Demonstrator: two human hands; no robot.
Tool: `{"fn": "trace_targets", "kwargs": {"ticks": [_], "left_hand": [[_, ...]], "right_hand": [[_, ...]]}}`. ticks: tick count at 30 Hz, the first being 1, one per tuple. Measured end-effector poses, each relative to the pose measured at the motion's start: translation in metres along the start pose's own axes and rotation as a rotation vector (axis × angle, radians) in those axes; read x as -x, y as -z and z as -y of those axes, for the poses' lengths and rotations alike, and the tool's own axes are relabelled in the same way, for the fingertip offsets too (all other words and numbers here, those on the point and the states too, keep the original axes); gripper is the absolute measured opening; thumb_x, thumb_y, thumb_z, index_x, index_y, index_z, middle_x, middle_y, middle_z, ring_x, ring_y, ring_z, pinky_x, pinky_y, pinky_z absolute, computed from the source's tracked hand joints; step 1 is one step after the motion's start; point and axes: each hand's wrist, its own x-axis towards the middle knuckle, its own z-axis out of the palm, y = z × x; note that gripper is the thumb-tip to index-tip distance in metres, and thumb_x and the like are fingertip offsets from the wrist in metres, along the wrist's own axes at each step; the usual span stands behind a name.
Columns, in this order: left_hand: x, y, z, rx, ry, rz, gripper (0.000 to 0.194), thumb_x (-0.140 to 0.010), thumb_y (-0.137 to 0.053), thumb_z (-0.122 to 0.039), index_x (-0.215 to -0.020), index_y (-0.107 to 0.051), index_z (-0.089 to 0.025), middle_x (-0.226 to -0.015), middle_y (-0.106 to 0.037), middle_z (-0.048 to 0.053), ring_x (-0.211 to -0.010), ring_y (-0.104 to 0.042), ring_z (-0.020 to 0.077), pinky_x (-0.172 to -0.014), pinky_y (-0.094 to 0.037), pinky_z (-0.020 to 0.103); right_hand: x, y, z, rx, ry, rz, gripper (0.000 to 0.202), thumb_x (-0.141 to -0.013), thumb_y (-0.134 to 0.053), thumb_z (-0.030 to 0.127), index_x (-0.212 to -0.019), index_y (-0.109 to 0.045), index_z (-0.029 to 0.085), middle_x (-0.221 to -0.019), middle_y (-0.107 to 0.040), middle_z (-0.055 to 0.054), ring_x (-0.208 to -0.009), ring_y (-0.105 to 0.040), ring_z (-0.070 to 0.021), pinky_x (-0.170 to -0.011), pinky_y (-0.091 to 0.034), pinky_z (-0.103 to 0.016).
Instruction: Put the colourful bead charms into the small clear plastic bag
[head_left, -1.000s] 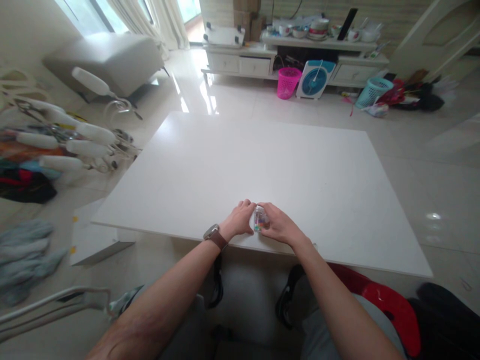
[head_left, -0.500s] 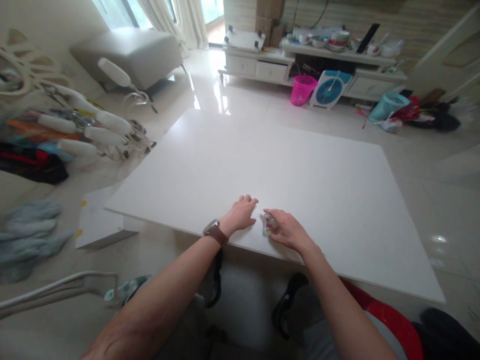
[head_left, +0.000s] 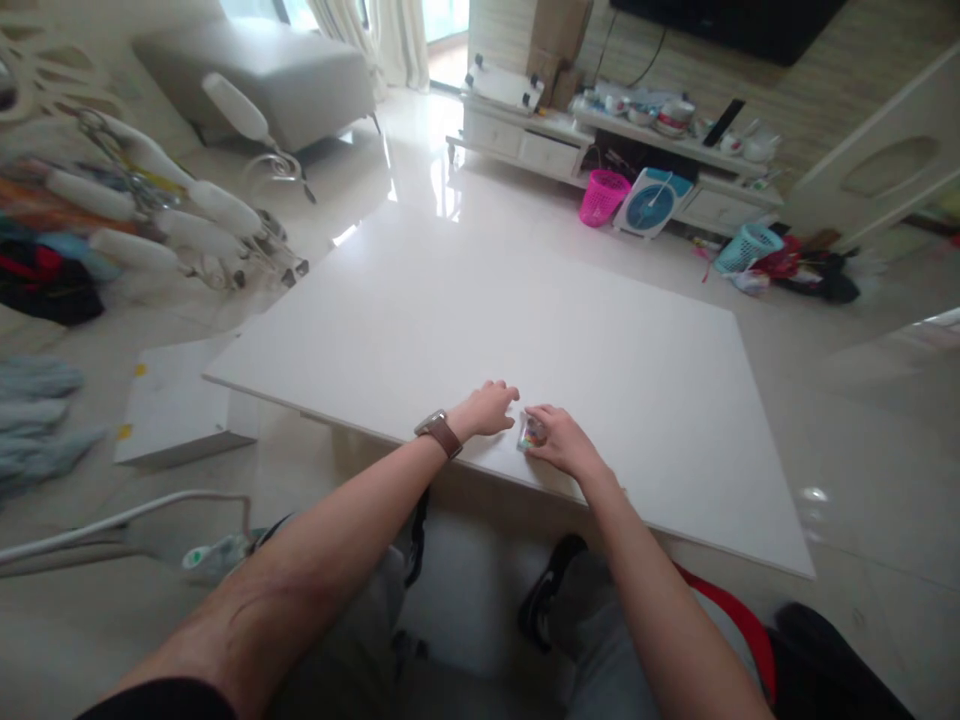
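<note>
A small clear container [head_left: 528, 434] with bits of several colours inside is near the front edge of the white tabletop [head_left: 480, 310]. My right hand [head_left: 561, 440] grips it from the right, thumb and fingers around its sides. To its left, my left hand [head_left: 489, 408] hovers over or rests on the tabletop, fingers apart and slightly bent, holding nothing. A watch with a brown strap [head_left: 441, 432] is on my left wrist. The exact kind of the coloured contents is too small to make out.
Beyond the table stand a pink basket [head_left: 602, 197], a blue and white fan [head_left: 651, 203] and a low white cabinet [head_left: 551, 153] with dishes on top. A white box [head_left: 180, 405] lies on the floor at left, below a chandelier-like fixture [head_left: 225, 210].
The camera view has shifted, so the room appears displaced and turned. My right hand still grips the container, and my left hand stays beside it with fingers a little more bent.
</note>
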Motion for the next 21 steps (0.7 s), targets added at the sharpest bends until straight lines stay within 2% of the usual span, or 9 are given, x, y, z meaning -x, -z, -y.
{"fn": "trace_targets", "kwargs": {"ticks": [1, 4, 7, 9, 11, 14, 16, 19, 21], "left_hand": [[-0.003, -0.005, 0.001, 0.147, 0.049, 0.009, 0.038, -0.077, -0.066, -0.016, -0.114, -0.066, -0.016, -0.121, -0.064, 0.015, -0.119, -0.055, 0.0296, -0.104, -0.042, 0.041], [-0.002, -0.020, -0.004, 0.244, 0.078, -0.005, 0.024, -0.084, -0.056, -0.018, -0.103, -0.069, -0.012, -0.108, -0.071, 0.016, -0.104, -0.063, 0.0266, -0.097, -0.046, 0.039], [0.014, -0.037, -0.020, 0.365, 0.087, -0.040, 0.029, -0.090, -0.049, -0.030, -0.093, -0.069, -0.009, -0.094, -0.073, 0.016, -0.087, -0.067, 0.0242, -0.080, -0.052, 0.035], [0.031, -0.051, -0.033, 0.473, 0.059, -0.037, 0.040, -0.092, -0.047, -0.043, -0.086, -0.069, -0.010, -0.083, -0.073, 0.014, -0.074, -0.066, 0.0221, -0.067, -0.052, 0.032], [0.051, -0.063, -0.045, 0.579, 0.009, -0.053, 0.049, -0.091, -0.047, -0.054, -0.084, -0.069, -0.011, -0.078, -0.072, 0.011, -0.069, -0.066, 0.0202, -0.062, -0.051, 0.029], [0.084, -0.075, -0.064, 0.703, -0.055, -0.146, 0.059, -0.091, -0.041, -0.063, -0.087, -0.068, -0.011, -0.078, -0.070, 0.010, -0.069, -0.064, 0.0189, -0.059, -0.050, 0.027], [0.107, -0.078, -0.075, 0.762, -0.101, -0.178, 0.063, -0.092, -0.038, -0.066, -0.093, -0.067, -0.010, -0.078, -0.069, 0.010, -0.066, -0.063, 0.0181, -0.055, -0.050, 0.027], [0.140, -0.077, -0.092, 0.826, -0.214, -0.210, 0.060, -0.089, -0.045, -0.068, -0.095, -0.065, -0.012, -0.079, -0.066, 0.007, -0.065, -0.061, 0.0164, -0.050, -0.049, 0.025], [0.159, -0.075, -0.104, 0.861, -0.310, -0.259, 0.057, -0.087, -0.051, -0.068, -0.089, -0.064, -0.013, -0.076, -0.063, 0.005, -0.063, -0.059, 0.0146, -0.049, -0.048, 0.023]], "right_hand": [[0.000, -0.002, -0.001, -0.002, -0.002, -0.011, 0.067, -0.068, -0.076, 0.015, -0.132, -0.060, 0.022, -0.128, -0.063, -0.010, -0.112, -0.057, -0.0258, -0.100, -0.046, -0.040], [0.006, -0.007, 0.001, -0.012, -0.034, -0.077, 0.067, -0.067, -0.077, 0.018, -0.132, -0.061, 0.023, -0.130, -0.063, -0.010, -0.114, -0.057, -0.0256, -0.102, -0.044, -0.041], [0.021, -0.008, 0.015, -0.027, -0.090, -0.141, 0.066, -0.065, -0.078, 0.019, -0.129, -0.063, 0.021, -0.126, -0.066, -0.011, -0.112, -0.059, -0.0255, -0.101, -0.045, -0.042], [0.036, -0.004, 0.031, -0.008, -0.075, -0.182, 0.066, -0.065, -0.078, 0.022, -0.129, -0.062, 0.020, -0.127, -0.065, -0.012, -0.113, -0.060, -0.0263, -0.103, -0.044, -0.043], [0.055, 0.002, 0.050, -0.037, -0.034, -0.242, 0.068, -0.065, -0.079, 0.025, -0.130, -0.061, 0.020, -0.129, -0.065, -0.012, -0.115, -0.060, -0.0271, -0.104, -0.044, -0.044], [0.088, 0.014, 0.079, -0.235, 0.012, -0.335, 0.071, -0.064, -0.082, 0.033, -0.131, -0.060, 0.023, -0.129, -0.065, -0.010, -0.113, -0.061, -0.0257, -0.102, -0.047, -0.043], [0.111, 0.021, 0.095, -0.426, -0.059, -0.390, 0.064, -0.070, -0.078, 0.042, -0.128, -0.059, 0.023, -0.126, -0.066, -0.010, -0.107, -0.064, -0.0236, -0.095, -0.051, -0.041], [0.143, 0.028, 0.115, -0.612, -0.209, -0.424, 0.051, -0.078, -0.068, 0.056, -0.113, -0.064, 0.020, -0.108, -0.070, -0.009, -0.089, -0.067, -0.0210, -0.080, -0.055, -0.037], [0.160, 0.032, 0.126, -0.639, -0.216, -0.433, 0.046, -0.079, -0.066, 0.060, -0.099, -0.065, 0.019, -0.091, -0.070, -0.006, -0.079, -0.065, -0.0193, -0.073, -0.054, -0.033]]}}
